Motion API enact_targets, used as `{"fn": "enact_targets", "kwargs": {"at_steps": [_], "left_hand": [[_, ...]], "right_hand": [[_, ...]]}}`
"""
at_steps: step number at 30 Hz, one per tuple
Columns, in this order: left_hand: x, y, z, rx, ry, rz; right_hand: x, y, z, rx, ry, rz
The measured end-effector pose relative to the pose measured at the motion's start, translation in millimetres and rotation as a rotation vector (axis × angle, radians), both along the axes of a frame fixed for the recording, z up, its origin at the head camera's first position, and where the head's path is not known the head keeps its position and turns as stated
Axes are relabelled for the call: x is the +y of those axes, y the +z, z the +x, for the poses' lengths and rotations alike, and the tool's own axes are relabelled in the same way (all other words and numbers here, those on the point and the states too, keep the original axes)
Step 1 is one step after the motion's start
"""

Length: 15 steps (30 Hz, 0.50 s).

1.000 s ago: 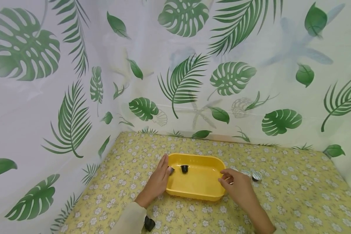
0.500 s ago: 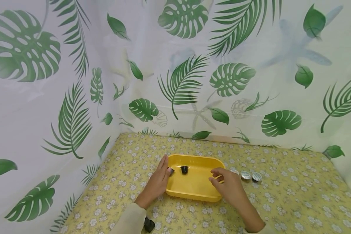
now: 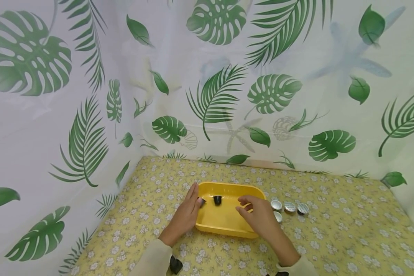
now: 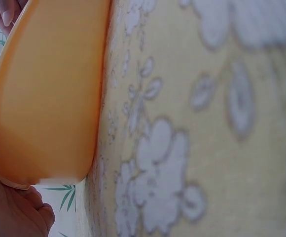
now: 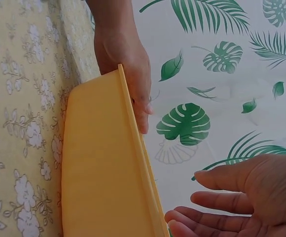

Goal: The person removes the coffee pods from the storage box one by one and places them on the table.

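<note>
Head: the left hand [image 3: 184, 215] grips the yellow tray [image 3: 224, 221] on the desk [image 3: 338, 234], likely steadying it; a black coffee capsule [image 3: 217, 200] lies inside, silver-lidded capsules [image 3: 289, 207] beside it. Left wrist: curled fingers [image 4: 40, 210] seemingly brace the rim. Right wrist: the right hand [image 5: 261, 197], relaxed, holds nothing visible.

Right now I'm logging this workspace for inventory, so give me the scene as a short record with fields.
container: yellow oblong plastic tray on yellow floral cloth
left hand: grips the tray's left edge
right hand: above the tray's right part, holding nothing visible
inside tray: small black cup-shaped capsule; another dark piece, partly hidden by the left hand
right of tray: four round silver-topped capsules
</note>
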State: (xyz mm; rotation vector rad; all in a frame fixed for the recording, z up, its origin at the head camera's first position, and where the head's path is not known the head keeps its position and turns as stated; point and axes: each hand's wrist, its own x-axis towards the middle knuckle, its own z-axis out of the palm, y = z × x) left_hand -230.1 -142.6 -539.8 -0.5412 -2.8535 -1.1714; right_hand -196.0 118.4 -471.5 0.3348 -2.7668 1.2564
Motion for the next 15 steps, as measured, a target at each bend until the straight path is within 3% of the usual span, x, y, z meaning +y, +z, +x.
{"fn": "enact_targets", "kwargs": {"at_steps": [15], "left_hand": [[-0.2, -0.8, -0.1, -0.006, 0.004, -0.008]], "right_hand": [[-15.7, 0.3, -11.4, 0.009, 0.018, 0.075]]}}
